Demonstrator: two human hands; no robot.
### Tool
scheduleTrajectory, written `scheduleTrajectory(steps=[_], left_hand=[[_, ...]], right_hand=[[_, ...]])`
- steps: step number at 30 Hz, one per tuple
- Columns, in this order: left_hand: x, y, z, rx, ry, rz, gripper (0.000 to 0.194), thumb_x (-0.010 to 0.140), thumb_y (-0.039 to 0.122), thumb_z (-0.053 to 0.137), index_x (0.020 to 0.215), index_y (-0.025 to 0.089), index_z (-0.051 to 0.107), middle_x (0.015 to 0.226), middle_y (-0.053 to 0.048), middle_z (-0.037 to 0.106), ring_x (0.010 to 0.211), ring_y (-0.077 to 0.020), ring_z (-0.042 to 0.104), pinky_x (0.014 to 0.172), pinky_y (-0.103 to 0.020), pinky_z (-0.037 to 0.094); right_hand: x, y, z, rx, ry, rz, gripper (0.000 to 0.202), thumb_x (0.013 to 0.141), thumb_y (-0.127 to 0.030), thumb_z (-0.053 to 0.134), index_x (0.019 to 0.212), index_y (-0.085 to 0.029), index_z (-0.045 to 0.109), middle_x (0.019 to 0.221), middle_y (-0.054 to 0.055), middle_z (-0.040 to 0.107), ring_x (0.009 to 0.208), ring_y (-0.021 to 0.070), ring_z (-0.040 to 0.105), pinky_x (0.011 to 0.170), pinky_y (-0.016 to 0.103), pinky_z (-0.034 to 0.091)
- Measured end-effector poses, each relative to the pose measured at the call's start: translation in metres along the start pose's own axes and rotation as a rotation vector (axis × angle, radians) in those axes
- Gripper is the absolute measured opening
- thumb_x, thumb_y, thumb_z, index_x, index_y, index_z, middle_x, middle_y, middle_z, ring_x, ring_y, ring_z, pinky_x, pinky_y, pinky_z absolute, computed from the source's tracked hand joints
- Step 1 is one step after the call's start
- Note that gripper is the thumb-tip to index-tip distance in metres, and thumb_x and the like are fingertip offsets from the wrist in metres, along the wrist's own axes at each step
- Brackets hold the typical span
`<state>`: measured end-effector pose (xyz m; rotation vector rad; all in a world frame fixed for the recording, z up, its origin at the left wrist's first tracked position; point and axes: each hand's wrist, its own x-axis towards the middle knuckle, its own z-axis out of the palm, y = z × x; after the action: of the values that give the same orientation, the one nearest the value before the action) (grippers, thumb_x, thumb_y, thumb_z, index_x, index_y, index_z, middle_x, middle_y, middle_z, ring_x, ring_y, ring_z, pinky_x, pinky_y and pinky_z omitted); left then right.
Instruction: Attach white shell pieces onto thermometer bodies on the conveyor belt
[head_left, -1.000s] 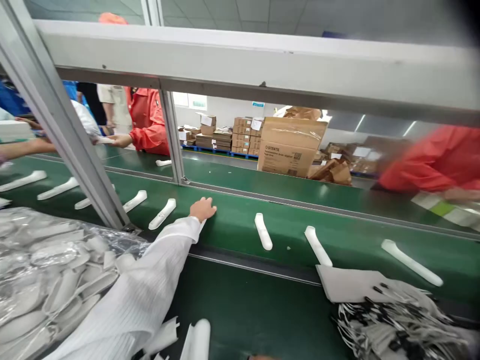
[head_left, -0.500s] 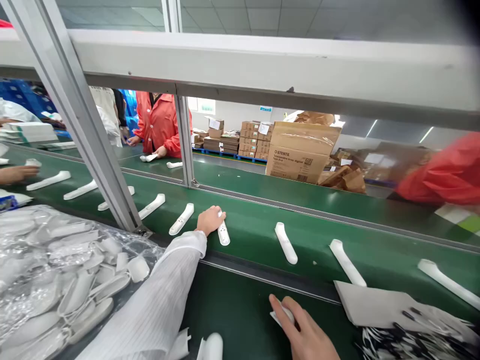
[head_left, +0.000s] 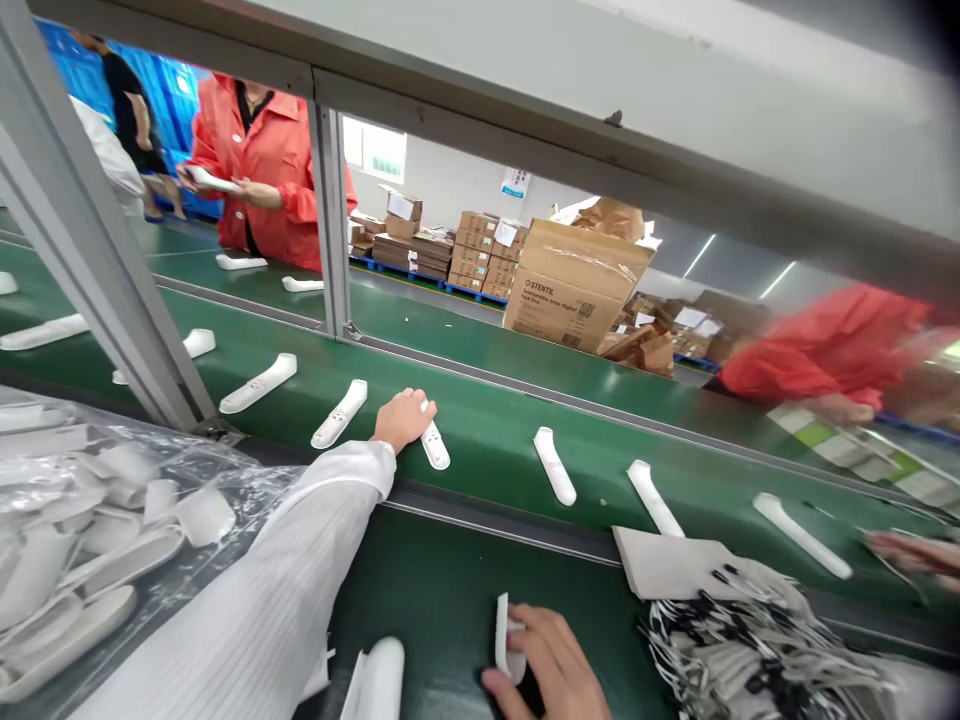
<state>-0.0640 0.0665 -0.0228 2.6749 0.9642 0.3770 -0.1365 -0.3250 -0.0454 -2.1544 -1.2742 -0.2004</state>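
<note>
My left hand [head_left: 403,418] reaches onto the green belt, its fingers closed over the upper end of a long white plastic housing [head_left: 436,448]. That housing's far end is hidden beneath the fingers. Lower down, my right hand [head_left: 553,660] pinches a small white plastic piece [head_left: 502,635] on edge above the dark green surface; part of it is behind the fingers. Similar white housings lie spaced along the belt, one with its hollow side up [head_left: 340,413] left of my left hand and a smooth one [head_left: 555,466] to the right.
Clear bagging with many white shells [head_left: 112,530] lies at left. More white shells [head_left: 382,675] stand at the front edge. A bundle of cables [head_left: 750,640] is at right. A metal post [head_left: 97,220] rises at left. Across the belt, a person in red [head_left: 262,170] holds a white part.
The whole view has shifted and tilted. My right hand has turned its small white piece more upright. My left hand stays on the same housing. The person in red has raised a white part.
</note>
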Motion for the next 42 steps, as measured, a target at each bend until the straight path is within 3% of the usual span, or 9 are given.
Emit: scheduleTrajectory(steps=[3, 6, 10, 16, 21, 27, 35, 39, 42], left_hand=[[0.001, 0.006, 0.002, -0.025, -0.022, 0.009, 0.040, 0.096, 0.050, 0.034, 0.107, 0.022, 0.061, 0.112, -0.008, 0.061, 0.108, -0.0257, 0.057, 0.086, -0.033, 0.048], [0.002, 0.011, 0.006, -0.036, -0.025, 0.030, 0.040, 0.096, 0.052, 0.035, 0.108, 0.022, 0.060, 0.113, -0.008, 0.060, 0.109, -0.0261, 0.056, 0.087, -0.034, 0.047], [0.002, 0.021, 0.012, -0.050, -0.024, 0.037, 0.039, 0.096, 0.052, 0.036, 0.107, 0.022, 0.059, 0.113, -0.008, 0.060, 0.109, -0.0257, 0.056, 0.089, -0.033, 0.047], [-0.004, 0.036, 0.014, -0.099, -0.042, 0.029, 0.037, 0.095, 0.050, 0.038, 0.107, 0.021, 0.057, 0.114, -0.009, 0.061, 0.110, -0.0254, 0.056, 0.090, -0.034, 0.046], [-0.008, 0.047, 0.017, -0.153, -0.030, -0.004, 0.037, 0.093, 0.050, 0.044, 0.108, 0.019, 0.055, 0.113, -0.010, 0.063, 0.108, -0.0257, 0.058, 0.090, -0.035, 0.047], [-0.010, 0.057, 0.028, -0.148, -0.009, 0.027, 0.036, 0.093, 0.051, 0.042, 0.103, 0.019, 0.056, 0.113, -0.011, 0.062, 0.110, -0.0269, 0.057, 0.089, -0.037, 0.048], [-0.004, 0.074, 0.034, -0.058, -0.073, 0.128, 0.041, 0.094, 0.049, 0.039, 0.108, 0.015, 0.056, 0.116, -0.015, 0.062, 0.112, -0.0295, 0.058, 0.091, -0.040, 0.048], [0.000, 0.081, 0.006, 0.002, -0.259, 0.267, 0.052, 0.092, 0.060, 0.040, 0.114, 0.015, 0.057, 0.121, -0.017, 0.061, 0.112, -0.0317, 0.058, 0.091, -0.041, 0.049], [-0.007, 0.073, -0.028, 0.097, -0.106, 0.326, 0.047, 0.095, 0.052, 0.040, 0.122, 0.016, 0.054, 0.125, -0.017, 0.060, 0.119, -0.0318, 0.054, 0.094, -0.041, 0.047]], right_hand=[[0.008, 0.000, -0.004, 0.294, 0.052, 0.373, 0.032, 0.095, -0.050, 0.053, 0.102, -0.021, 0.063, 0.081, 0.006, 0.072, 0.062, 0.0189, 0.067, 0.057, 0.027, 0.057], [0.010, 0.002, -0.014, 0.497, 0.047, 0.625, 0.046, 0.099, -0.052, 0.041, 0.124, -0.017, 0.058, 0.096, 0.009, 0.072, 0.048, 0.0145, 0.061, 0.040, 0.024, 0.049], [0.003, 0.009, -0.038, 0.135, -0.049, 0.447, 0.038, 0.099, -0.045, 0.045, 0.121, -0.023, 0.067, 0.131, 0.013, 0.061, 0.060, 0.0147, 0.067, 0.054, 0.026, 0.057], [0.013, 0.024, -0.061, -0.046, -0.361, -0.028, 0.040, 0.097, -0.027, 0.052, 0.136, -0.033, 0.057, 0.128, 0.004, 0.065, 0.111, 0.0218, 0.065, 0.095, 0.030, 0.054], [0.089, 0.032, -0.013, 0.007, -0.115, 0.104, 0.036, 0.095, -0.033, 0.055, 0.128, -0.019, 0.062, 0.097, 0.007, 0.071, 0.072, 0.0174, 0.064, 0.072, 0.028, 0.055], [0.167, 0.028, 0.039, -0.196, -0.090, 0.127, 0.032, 0.095, -0.028, 0.059, 0.126, -0.022, 0.064, 0.102, 0.007, 0.073, 0.091, 0.0228, 0.065, 0.077, 0.030, 0.051], [0.177, 0.045, 0.032, -0.272, -0.272, 0.103, 0.041, 0.095, -0.028, 0.060, 0.136, -0.027, 0.058, 0.118, 0.006, 0.071, 0.116, 0.0224, 0.059, 0.094, 0.029, 0.046], [0.195, 0.035, 0.030, -0.322, -0.300, 0.208, 0.047, 0.093, -0.030, 0.061, 0.140, -0.027, 0.054, 0.108, 0.010, 0.073, 0.108, 0.0267, 0.065, 0.086, 0.034, 0.050], [0.191, 0.034, 0.017, -0.309, -0.256, 0.335, 0.051, 0.095, -0.025, 0.057, 0.144, -0.019, 0.049, 0.112, 0.017, 0.071, 0.105, 0.0302, 0.067, 0.086, 0.040, 0.052]])
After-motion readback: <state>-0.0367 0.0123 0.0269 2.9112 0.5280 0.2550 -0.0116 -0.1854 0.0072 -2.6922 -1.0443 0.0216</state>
